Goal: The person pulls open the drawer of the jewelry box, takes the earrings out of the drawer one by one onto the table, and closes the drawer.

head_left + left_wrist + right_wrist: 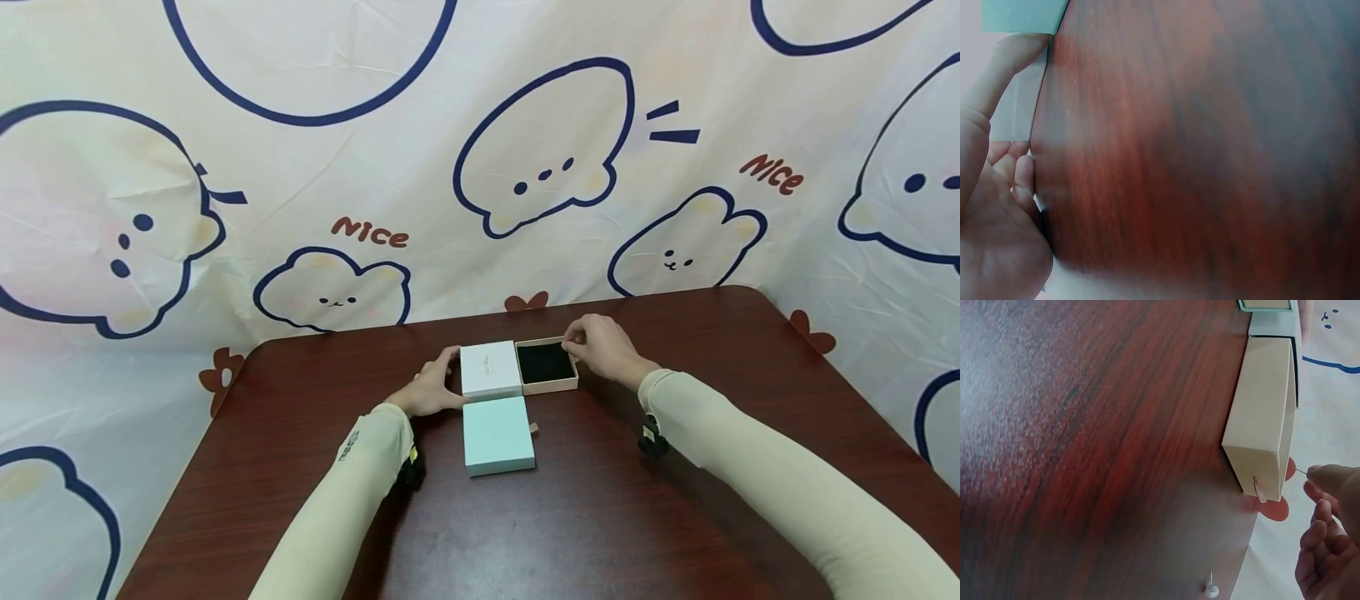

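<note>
My left hand (429,388) grips a white box sleeve (489,369), thumb at its near corner and fingers at its far one. Out of the sleeve's right side sticks a cream drawer (551,387) lined with a black pad (544,363). Above the drawer's right end, my right hand (602,344) pinches a stud earring (1301,471); only its thin pin shows, the rest being hidden by the fingertips. A pearl stud earring (1211,590) lies on the table in the right wrist view.
A closed mint-green box (498,435) lies just in front of the white one, a small ribbon tab (534,428) at its right side. The dark red wooden table (600,517) ends at a cloth (420,167) printed with cartoon outlines.
</note>
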`<state>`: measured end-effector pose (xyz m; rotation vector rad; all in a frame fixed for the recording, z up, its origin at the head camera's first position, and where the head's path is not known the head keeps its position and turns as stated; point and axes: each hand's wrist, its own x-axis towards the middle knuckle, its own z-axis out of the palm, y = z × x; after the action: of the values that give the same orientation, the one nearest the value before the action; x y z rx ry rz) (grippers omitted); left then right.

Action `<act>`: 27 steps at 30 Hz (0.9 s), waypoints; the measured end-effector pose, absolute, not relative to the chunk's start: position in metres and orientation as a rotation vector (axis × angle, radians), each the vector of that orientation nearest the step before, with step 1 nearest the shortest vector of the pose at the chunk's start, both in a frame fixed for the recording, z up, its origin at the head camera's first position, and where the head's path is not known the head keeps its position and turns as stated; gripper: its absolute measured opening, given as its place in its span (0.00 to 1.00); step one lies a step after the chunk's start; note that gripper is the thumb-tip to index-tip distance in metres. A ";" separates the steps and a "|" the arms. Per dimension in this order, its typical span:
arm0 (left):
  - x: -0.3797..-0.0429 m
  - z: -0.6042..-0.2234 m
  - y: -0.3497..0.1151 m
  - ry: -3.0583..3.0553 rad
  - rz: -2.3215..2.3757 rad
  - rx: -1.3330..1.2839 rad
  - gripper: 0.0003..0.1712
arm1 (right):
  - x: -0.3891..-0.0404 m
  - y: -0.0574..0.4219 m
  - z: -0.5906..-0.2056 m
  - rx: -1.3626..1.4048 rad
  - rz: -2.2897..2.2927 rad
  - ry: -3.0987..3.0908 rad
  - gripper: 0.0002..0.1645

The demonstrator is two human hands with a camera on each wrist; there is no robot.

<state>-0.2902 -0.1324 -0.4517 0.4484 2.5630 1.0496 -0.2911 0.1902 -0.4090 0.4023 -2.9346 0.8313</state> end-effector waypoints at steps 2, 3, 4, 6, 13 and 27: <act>-0.290 -0.452 -0.133 2.561 1.051 0.450 0.56 | -0.291 0.192 -0.409 0.397 0.839 -2.928 0.08; -0.290 -0.452 -0.133 2.561 1.051 0.451 0.56 | -0.292 0.193 -0.408 0.400 0.841 -2.924 0.08; -0.290 -0.452 -0.133 2.559 1.051 0.452 0.56 | -0.292 0.194 -0.408 0.400 0.842 -2.921 0.08; -0.290 -0.452 -0.133 2.556 1.049 0.452 0.56 | -0.292 0.195 -0.407 0.405 0.849 -2.914 0.08; -0.290 -0.451 -0.132 2.551 1.051 0.451 0.56 | -0.294 0.202 -0.405 0.406 0.871 -2.892 0.08; -0.290 -0.449 -0.133 2.546 1.051 0.435 0.56 | -0.297 0.216 -0.404 0.375 0.930 -2.877 0.08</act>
<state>-0.2899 -0.1326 -0.4491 0.4346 2.5457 1.0512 -0.2968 0.2155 -0.4041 0.3749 -2.8766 0.9300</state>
